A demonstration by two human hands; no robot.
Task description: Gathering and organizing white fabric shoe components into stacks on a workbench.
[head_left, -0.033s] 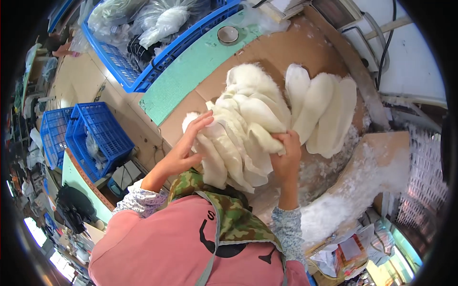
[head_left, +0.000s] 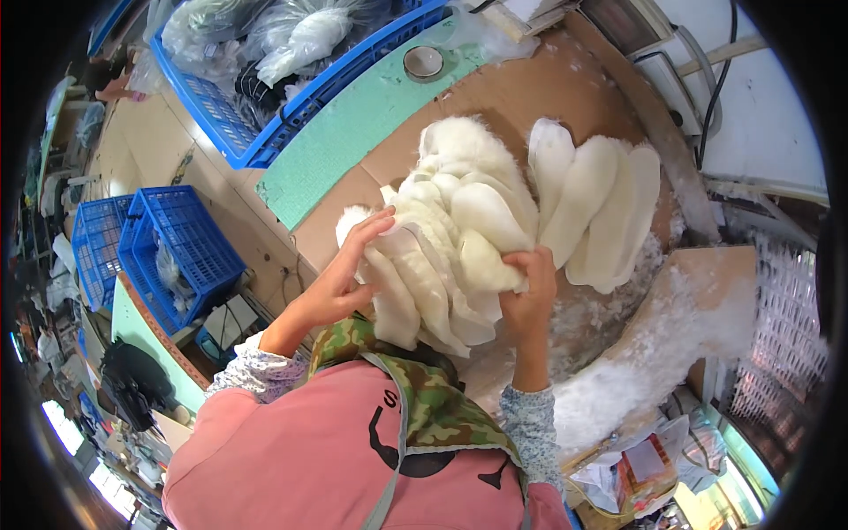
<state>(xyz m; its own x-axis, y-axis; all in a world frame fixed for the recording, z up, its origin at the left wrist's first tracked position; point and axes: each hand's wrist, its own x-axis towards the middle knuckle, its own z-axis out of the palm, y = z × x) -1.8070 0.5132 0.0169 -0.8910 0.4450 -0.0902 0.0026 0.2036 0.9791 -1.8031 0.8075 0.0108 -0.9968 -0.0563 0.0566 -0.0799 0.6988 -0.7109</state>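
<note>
A heap of cream, fluffy fleece insoles (head_left: pixel 422 265) lies in front of me, several of them overlapping. My right hand (head_left: pixel 530 281) is closed, thumb and fingers pinching the end of one insole (head_left: pixel 481 262) on the right side of the heap. My left hand (head_left: pixel 340 278) rests at the heap's left side with its fingers stretched out, fingertips touching the insoles there. It grips nothing that I can see. To the right, a separate fanned group of cream insoles (head_left: pixel 594 199) lies apart from the heap.
Brown cardboard (head_left: pixel 371 190) covers the worktop, with a green board (head_left: pixel 331 150) along its left. A small round bowl (head_left: pixel 423 64) sits on that board. Blue crates (head_left: pixel 181 256) stand at the left, and another blue crate (head_left: pixel 252 157) holds plastic bags. White fluff (head_left: pixel 609 402) gathers at right.
The pinched insole has turned slightly, so more of its broad face shows between the heap and my right hand. My left hand has stayed almost in place.
</note>
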